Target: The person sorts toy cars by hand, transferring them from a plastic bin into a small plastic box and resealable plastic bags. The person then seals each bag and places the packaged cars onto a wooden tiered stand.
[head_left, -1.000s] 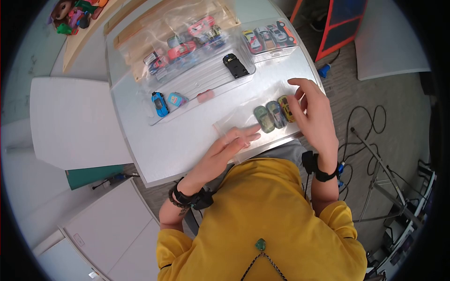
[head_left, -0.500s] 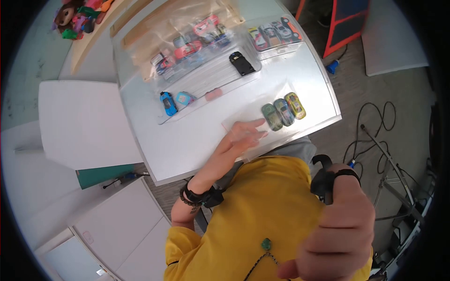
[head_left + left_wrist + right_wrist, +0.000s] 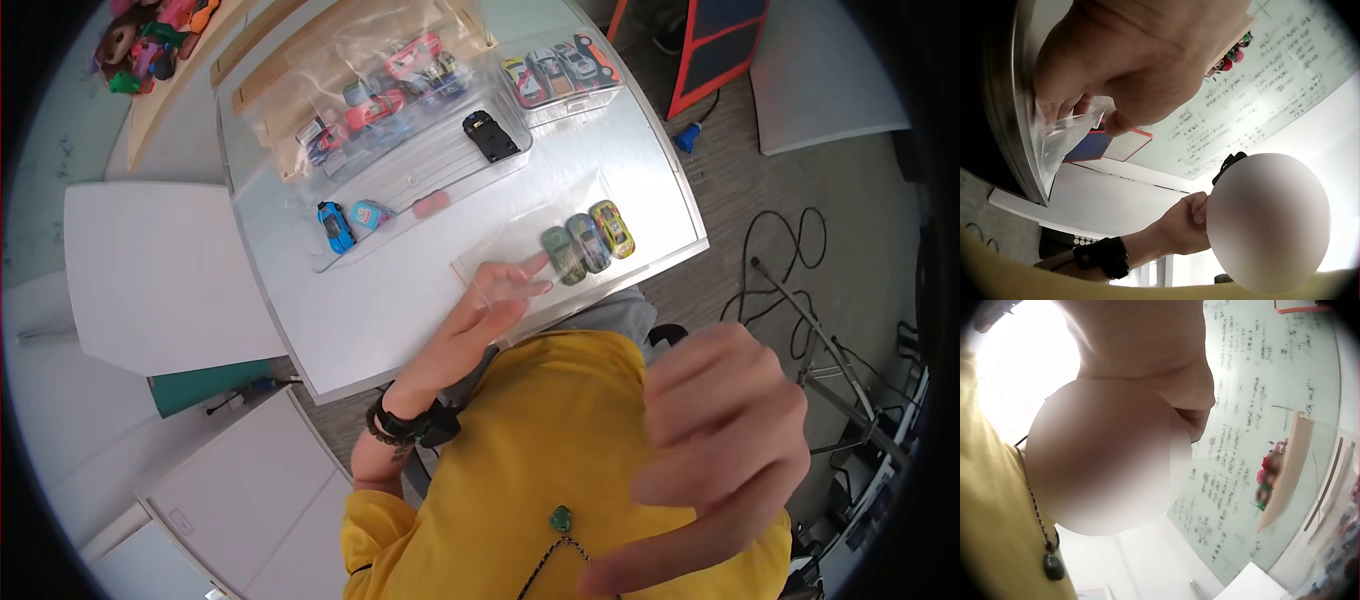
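Three toy cars, a green one (image 3: 564, 255), a dark blue one (image 3: 589, 243) and a yellow one (image 3: 613, 229), lie side by side in a clear plastic bag (image 3: 535, 228) on the table. My left hand (image 3: 497, 300) rests at the bag's left part, fingers extended and their tips beside the green car. Plastic shows around those fingers in the left wrist view. Raised off the table, my right hand (image 3: 715, 440) is up close to the head camera with its fingers curled. In the left wrist view it is by the head, with no object showing in it.
Behind the bag stands a clear tray (image 3: 400, 185) holding a blue car (image 3: 336, 228), a light blue toy (image 3: 369, 215) and a black car (image 3: 490, 137). Another bag of cars (image 3: 375, 105) overlaps its far side. A clear box (image 3: 570, 110) of cars stands at the back right.
My right hand has left the yellow car and risen toward the head, fingers curling. The left hand stays at the bag, and the three cars keep their places.
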Tool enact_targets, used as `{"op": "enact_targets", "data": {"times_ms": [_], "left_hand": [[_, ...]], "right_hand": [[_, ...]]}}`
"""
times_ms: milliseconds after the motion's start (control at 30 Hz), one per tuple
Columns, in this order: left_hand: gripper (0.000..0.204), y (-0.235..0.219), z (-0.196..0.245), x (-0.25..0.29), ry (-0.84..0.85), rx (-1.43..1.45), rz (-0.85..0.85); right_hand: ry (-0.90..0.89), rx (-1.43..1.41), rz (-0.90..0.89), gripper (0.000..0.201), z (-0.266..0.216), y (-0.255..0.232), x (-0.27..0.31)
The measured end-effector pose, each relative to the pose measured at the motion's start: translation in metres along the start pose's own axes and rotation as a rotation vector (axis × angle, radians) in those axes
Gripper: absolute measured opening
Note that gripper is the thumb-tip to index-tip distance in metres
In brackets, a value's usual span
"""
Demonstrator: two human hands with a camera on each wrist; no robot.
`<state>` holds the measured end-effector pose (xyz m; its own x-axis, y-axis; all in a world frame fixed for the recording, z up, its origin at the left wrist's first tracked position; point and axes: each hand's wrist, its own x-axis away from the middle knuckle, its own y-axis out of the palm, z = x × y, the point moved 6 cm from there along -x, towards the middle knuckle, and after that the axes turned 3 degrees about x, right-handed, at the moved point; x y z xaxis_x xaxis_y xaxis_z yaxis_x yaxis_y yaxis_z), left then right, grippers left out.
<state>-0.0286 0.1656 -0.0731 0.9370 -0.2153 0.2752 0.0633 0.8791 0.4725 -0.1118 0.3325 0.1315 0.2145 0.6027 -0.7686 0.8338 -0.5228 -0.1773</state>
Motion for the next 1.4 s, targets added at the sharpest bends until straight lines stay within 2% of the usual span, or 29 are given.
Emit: {"op": "enact_targets", "data": {"times_ms": [33, 100, 200, 267, 300, 367, 400, 467, 500, 567, 667, 700, 733, 767, 833, 867, 900, 933, 967, 1000, 1067, 1100, 1133, 1200, 1233, 1267, 1333, 1400], "left_hand": [[0.024, 0.0, 0.0, 0.0, -0.007, -0.009, 0.001], [0.024, 0.0, 0.002, 0.001, -0.022, -0.007, 0.006], [0.024, 0.001, 0.0, 0.001, -0.027, 0.009, 0.015], [0.023, 0.001, 0.0, 0.001, -0.022, 0.019, 0.015], [0.027, 0.001, 0.001, 0.001, -0.03, 0.011, 0.022], [0.033, 0.001, 0.0, 0.002, -0.042, 0.005, 0.031], [0.034, 0.001, -0.001, 0.002, -0.045, 0.003, 0.029], [0.034, 0.0, 0.001, 0.001, -0.037, 0.003, 0.029], [0.033, 0.001, 0.002, 0.002, -0.041, -0.011, 0.031], [0.032, 0.003, -0.002, 0.001, -0.033, -0.018, 0.016], [0.027, 0.005, 0.004, 0.001, 0.093, -0.177, 0.015], [0.022, 0.007, 0.009, 0.005, -0.01, -0.136, 0.086], [0.017, 0.007, 0.013, 0.009, -0.112, -0.093, 0.159], [0.017, 0.007, 0.023, 0.01, -0.097, -0.094, 0.168], [0.01, 0.006, 0.05, 0.014, 0.003, -0.648, 0.086], [0.01, 0.007, 0.064, 0.018, 0.016, -0.649, 0.1], [0.011, 0.016, 0.081, 0.024, 0.085, -0.859, 0.045], [0.013, 0.023, 0.094, 0.029, 0.15, -1.07, -0.01], [0.013, 0.023, 0.105, 0.033, 0.156, -1.071, 0.006], [0.013, 0.027, 0.113, 0.035, 0.195, -1.156, -0.043], [0.013, 0.031, 0.128, 0.037, 0.239, -1.246, -0.079], [0.014, 0.035, 0.137, 0.037, 0.307, -1.353, -0.099], [0.016, 0.037, 0.146, 0.036, 0.381, -1.465, -0.115], [0.017, 0.029, 0.159, 0.034, 0.464, -1.43, -0.092], [0.019, 0.027, 0.168, 0.035, 0.532, -1.385, -0.089], [0.019, 0.027, 0.178, 0.036, 0.548, -1.399, -0.065], [0.022, 0.031, 0.204, 0.042, 0.644, -1.423, -0.004], [0.021, 0.021, 0.219, 0.045, 0.702, -1.427, 0.063]], "right_hand": [[0.003, -0.012, 0.028, 0.019, 0.006, 0.002, 0.0], [0.007, -0.028, 0.065, 0.025, 0.012, 0.005, -0.001], [-0.059, -0.002, 0.145, 0.023, 0.013, 0.01, -0.003], [-0.201, 0.281, 0.197, 0.019, 0.007, 0.017, 0.0], [-0.197, 0.28, 0.201, 0.019, 0.001, 0.011, 0.002], [0.145, 0.165, -0.022, 0.022, 0.0, 0.003, 0.001], [0.146, 0.163, -0.022, 0.022, -0.011, 0.0, -0.003], [0.406, 0.286, -0.129, 0.021, -0.013, -0.001, -0.007], [0.403, 0.288, -0.138, 0.021, -0.012, 0.0, -0.008], [0.367, 0.242, -0.043, 0.015, -0.009, -0.002, -0.008], [0.271, 0.176, 0.097, 0.009, 0.003, -0.006, -0.006], [0.26, 0.175, 0.088, 0.009, 0.014, -0.008, -0.004], [0.317, 0.298, 0.018, 0.014, 0.037, -0.011, -0.002], [0.372, 0.424, -0.054, 0.025, 0.061, -0.015, 0.0], [0.478, 0.648, -0.196, 0.049, 0.102, -0.016, 0.016], [0.526, 0.746, -0.266, 0.061, 0.119, -0.016, 0.028], [0.51, 0.745, -0.276, 0.061, 0.124, -0.015, 0.032], [0.55, 0.618, -0.263, 0.069, 0.131, -0.013, 0.036], [0.59, 0.488, -0.252, 0.076, 0.137, -0.011, 0.04], [0.579, 0.484, -0.262, 0.076, 0.143, -0.007, 0.044], [0.634, 0.214, -0.275, 0.085, 0.155, 0.003, 0.052], [0.652, 0.084, -0.282, 0.074, 0.159, 0.01, 0.05], [0.633, 0.09, -0.295, 0.074, 0.16, 0.012, 0.049], [0.87, -0.245, -0.27, 0.052, 0.165, 0.023, 0.06], [0.726, -0.24, -0.185, 0.035, 0.161, 0.026, 0.051], [0.705, -0.234, -0.206, 0.035, 0.161, 0.032, 0.048], [0.743, -0.278, -0.099, 0.029, 0.166, 0.034, 0.042], [0.738, -0.227, -0.109, 0.023, 0.166, 0.032, 0.027]]}}
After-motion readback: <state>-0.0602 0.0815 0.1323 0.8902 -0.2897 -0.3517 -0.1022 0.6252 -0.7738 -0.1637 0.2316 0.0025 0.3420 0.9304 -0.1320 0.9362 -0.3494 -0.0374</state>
